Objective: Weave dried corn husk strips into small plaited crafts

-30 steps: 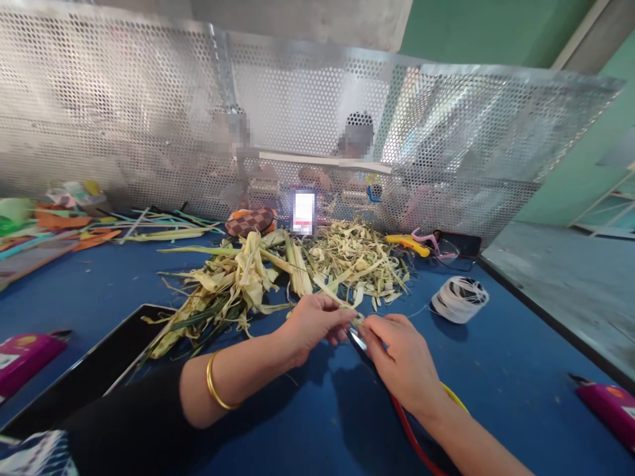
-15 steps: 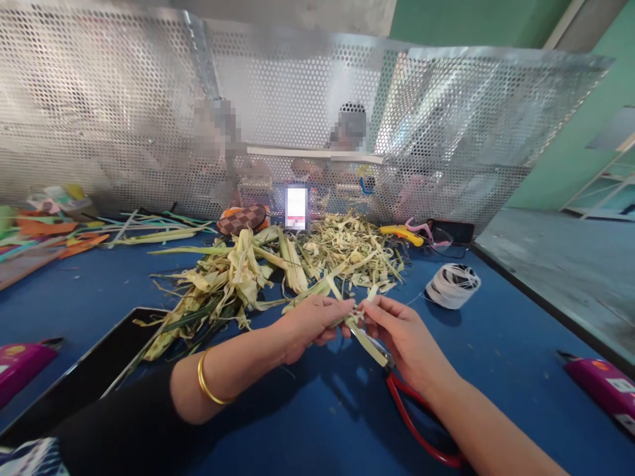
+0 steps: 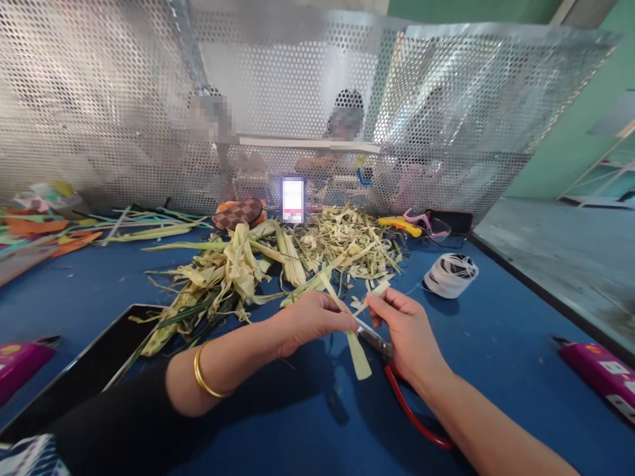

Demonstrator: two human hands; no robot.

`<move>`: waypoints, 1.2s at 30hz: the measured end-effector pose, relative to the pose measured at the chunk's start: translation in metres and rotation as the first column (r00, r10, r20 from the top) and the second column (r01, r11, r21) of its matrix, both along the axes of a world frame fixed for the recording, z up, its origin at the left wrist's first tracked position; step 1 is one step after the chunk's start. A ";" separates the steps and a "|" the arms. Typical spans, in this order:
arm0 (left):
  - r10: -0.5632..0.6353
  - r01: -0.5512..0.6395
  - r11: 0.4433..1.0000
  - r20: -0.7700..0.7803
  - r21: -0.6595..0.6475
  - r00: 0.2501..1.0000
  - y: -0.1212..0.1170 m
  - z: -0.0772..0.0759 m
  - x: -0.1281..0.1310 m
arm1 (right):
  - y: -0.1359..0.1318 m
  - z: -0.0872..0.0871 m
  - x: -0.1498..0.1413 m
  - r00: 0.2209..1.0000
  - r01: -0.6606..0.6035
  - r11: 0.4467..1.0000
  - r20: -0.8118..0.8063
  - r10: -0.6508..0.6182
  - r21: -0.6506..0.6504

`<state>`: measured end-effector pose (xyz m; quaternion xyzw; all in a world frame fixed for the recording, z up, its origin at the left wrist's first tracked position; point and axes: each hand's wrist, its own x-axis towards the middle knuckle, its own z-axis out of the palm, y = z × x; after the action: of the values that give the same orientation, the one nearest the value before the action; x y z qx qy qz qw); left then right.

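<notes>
My left hand pinches a long pale corn husk strip, whose wide end hangs down towards me while the other end points up and away. Between thumb and fingertips, my right hand grips a narrower piece of husk that runs across to the left fingertips, where the strips meet. Red-handled scissors extend from under my right hand, blades pointing left beneath the strips; whether the hidden fingers hold them I cannot tell. Beyond my hands lie a heap of whole husks and a pile of thin shreds.
A spool of white thread stands at the right, with yellow-handled scissors and glasses behind. Purple tools lie at both sides. A black tray is left. A lit phone leans before a perforated metal screen; people sit behind it.
The husk strip's wide end has come out below my left hand and swung downward. My right hand has shifted slightly away from the left, drawing the narrow piece out to the right.
</notes>
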<state>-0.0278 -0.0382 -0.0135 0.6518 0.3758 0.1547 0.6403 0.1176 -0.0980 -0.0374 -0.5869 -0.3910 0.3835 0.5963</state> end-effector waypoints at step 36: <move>-0.113 0.110 0.993 0.053 0.046 0.992 -0.023 -0.008 0.004 | -0.003 0.007 -0.001 0.888 0.001 0.980 0.450 -0.092 0.198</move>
<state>-0.0233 -0.0609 -0.0218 0.6810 0.3176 0.1448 0.6438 0.1163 -0.1014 -0.0306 -0.6094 -0.5414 0.1805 0.5505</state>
